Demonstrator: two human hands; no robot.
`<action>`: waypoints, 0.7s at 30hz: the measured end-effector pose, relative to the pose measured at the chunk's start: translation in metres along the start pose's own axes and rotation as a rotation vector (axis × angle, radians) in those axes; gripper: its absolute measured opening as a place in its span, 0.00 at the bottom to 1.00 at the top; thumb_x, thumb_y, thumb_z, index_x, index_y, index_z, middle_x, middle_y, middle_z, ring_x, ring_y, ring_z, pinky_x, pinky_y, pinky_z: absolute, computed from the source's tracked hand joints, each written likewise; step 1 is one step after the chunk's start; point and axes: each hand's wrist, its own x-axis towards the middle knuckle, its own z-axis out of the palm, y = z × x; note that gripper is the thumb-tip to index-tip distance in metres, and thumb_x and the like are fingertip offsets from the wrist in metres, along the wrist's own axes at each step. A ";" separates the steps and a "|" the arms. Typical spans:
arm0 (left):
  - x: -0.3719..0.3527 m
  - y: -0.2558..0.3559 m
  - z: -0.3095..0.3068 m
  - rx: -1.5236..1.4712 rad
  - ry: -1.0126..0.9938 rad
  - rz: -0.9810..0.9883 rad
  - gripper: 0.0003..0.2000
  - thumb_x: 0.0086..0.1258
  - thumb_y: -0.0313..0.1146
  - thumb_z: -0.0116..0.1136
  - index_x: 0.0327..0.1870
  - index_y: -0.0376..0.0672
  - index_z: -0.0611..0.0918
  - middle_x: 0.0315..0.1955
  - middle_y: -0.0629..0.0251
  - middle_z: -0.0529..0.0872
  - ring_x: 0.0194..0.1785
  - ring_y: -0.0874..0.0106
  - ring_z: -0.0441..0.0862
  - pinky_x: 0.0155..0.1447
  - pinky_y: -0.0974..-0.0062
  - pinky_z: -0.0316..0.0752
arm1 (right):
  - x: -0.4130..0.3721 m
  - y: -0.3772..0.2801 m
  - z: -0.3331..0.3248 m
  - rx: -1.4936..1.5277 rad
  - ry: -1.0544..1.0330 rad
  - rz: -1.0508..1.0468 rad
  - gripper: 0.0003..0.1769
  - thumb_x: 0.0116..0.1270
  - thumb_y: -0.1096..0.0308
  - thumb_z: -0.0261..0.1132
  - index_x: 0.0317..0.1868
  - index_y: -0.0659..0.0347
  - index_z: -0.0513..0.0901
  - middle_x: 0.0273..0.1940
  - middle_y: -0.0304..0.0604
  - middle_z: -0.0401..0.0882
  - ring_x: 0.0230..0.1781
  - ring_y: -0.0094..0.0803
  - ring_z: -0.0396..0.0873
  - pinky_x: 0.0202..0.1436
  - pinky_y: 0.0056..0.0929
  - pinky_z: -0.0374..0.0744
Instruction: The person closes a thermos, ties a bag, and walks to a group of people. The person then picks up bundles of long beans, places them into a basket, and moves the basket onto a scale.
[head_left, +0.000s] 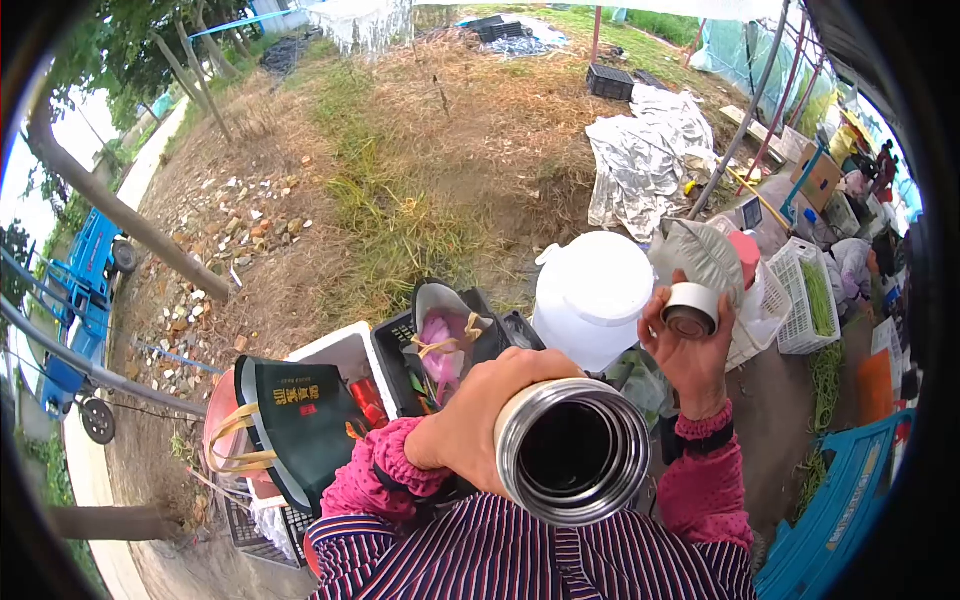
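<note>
My left hand (pixel 490 405) is wrapped around a steel thermos (pixel 507 455) close in front of my striped apron. The thermos has no lid on, and its wide threaded mouth faces up toward me with a dark inside. Off to the right, my right hand (pixel 697 375) grips the thermos lid (pixel 693 300), white on the outside, tilted so that its darker inner side shows. Behind the two hands stands a large white plastic barrel (pixel 595 285).
At left are a dark green tote bag (pixel 300 425), a white foam box (pixel 335 350) and a black crate (pixel 393 345) with bags. To the right are a white basket (pixel 803 305) of green stems, a blue plastic piece (pixel 845 500), and people (pixel 850 265) working. A blue vehicle (pixel 90 265) stands far left.
</note>
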 end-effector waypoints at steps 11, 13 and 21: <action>-0.003 0.083 0.009 0.328 0.199 0.158 0.34 0.45 0.48 0.69 0.53 0.38 0.72 0.43 0.56 0.80 0.46 0.61 0.78 0.52 0.66 0.60 | -0.111 0.035 -0.176 0.203 0.794 0.388 0.25 0.54 0.44 0.65 0.40 0.58 0.78 0.38 0.39 0.80 0.42 0.32 0.79 0.43 0.36 0.75; -0.006 0.094 0.011 0.367 0.230 0.158 0.33 0.48 0.46 0.67 0.53 0.36 0.72 0.43 0.55 0.80 0.45 0.61 0.79 0.51 0.66 0.60 | -0.122 0.040 -0.184 0.190 0.856 0.407 0.27 0.53 0.43 0.65 0.39 0.59 0.78 0.36 0.39 0.81 0.40 0.32 0.79 0.43 0.34 0.74; -0.021 0.126 0.011 0.576 0.261 0.198 0.25 0.54 0.41 0.62 0.50 0.33 0.73 0.41 0.53 0.79 0.43 0.61 0.80 0.51 0.65 0.60 | -0.119 0.068 -0.194 0.126 0.865 0.428 0.26 0.53 0.42 0.66 0.36 0.59 0.79 0.33 0.39 0.81 0.37 0.31 0.79 0.40 0.30 0.73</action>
